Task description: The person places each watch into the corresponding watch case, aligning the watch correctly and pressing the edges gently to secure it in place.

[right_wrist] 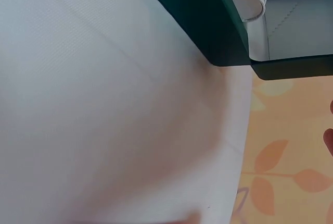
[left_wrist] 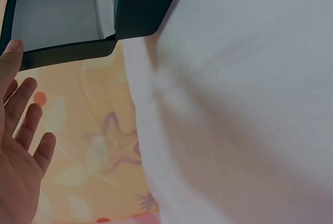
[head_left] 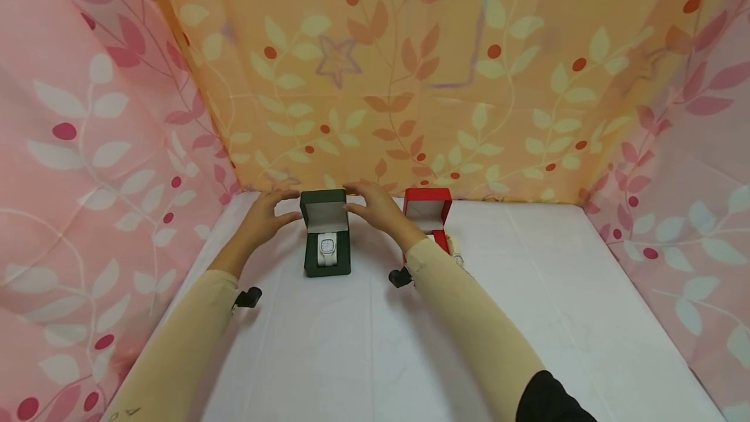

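Note:
A dark green watch box (head_left: 325, 272) stands on the white-covered table with its lid (head_left: 325, 197) raised. Inside it sits a white watch (head_left: 327, 247) with a squarish face, wrapped round a pale cushion. At the lid's left side is my left hand (head_left: 260, 219), fingers spread; in the left wrist view its thumb (left_wrist: 14, 57) is at the lid's edge. My right hand (head_left: 377, 210) is at the lid's right side with fingers extended. Only fingertips (right_wrist: 329, 139) of it show in the right wrist view, so contact there is hard to tell.
A red box (head_left: 428, 197) with its lid up stands to the right, partly hidden by my right forearm. Beside it lies a pale watch (head_left: 456, 249), also partly covered. Patterned cloth (head_left: 375, 70) hangs behind the table and on both sides.

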Demonstrator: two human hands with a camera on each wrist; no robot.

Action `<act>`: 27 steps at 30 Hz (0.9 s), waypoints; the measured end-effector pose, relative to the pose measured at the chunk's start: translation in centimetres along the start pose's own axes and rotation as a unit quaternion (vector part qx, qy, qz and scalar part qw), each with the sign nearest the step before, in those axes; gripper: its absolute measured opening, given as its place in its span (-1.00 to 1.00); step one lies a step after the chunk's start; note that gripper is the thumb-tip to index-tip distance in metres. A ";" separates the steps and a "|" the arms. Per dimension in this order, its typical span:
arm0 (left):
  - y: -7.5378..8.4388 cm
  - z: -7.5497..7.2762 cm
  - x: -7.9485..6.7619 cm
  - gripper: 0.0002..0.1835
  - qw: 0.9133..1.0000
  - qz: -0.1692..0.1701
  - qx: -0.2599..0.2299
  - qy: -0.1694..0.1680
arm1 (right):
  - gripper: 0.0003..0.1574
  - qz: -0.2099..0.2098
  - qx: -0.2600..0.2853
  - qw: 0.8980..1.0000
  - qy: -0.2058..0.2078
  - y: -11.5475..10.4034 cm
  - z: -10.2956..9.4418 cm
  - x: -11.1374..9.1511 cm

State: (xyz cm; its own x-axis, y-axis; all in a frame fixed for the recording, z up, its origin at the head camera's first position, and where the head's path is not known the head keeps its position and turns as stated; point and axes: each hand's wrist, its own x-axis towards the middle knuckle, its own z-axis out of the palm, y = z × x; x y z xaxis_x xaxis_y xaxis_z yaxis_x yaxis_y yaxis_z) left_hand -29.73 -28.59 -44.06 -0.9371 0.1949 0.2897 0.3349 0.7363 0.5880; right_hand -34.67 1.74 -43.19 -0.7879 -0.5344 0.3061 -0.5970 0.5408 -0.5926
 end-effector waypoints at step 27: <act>1.1 -0.4 0.9 -0.44 1.000 0.000 -0.019 -0.020 | -0.47 0.037 0.071 0.997 -0.010 -0.5 0.0 0.5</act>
State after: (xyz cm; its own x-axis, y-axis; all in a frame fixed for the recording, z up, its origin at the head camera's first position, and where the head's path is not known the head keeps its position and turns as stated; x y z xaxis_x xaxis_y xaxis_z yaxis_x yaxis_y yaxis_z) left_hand -30.15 -27.86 -42.86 -0.9396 0.2214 0.2609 0.3386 0.7109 0.6164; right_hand -34.80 1.17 -42.76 -0.8249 -0.5100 0.2440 -0.5090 0.4821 -0.7131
